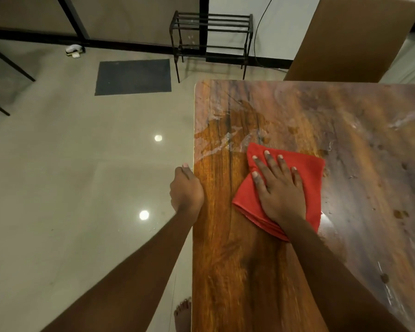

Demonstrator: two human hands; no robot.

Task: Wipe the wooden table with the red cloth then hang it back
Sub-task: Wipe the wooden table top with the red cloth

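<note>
The right hand (279, 192) is lying flat on the folded red cloth (309, 168), fingers straight and spread, and is pressing it on the wooden table (249, 271) a little right of the frame's centre. Wet streaks are shining on the table top above the cloth. The left hand (187, 190) is gripping the table's left edge, its fingers curled around it. A black metal rack (211, 32) is standing at the upper centre, with a dark mat (133, 77) lying to its lower left.

Dim indoor light; two ceiling-lamp glints on the glossy floor (82, 188), wide-angle bending at edges.
</note>
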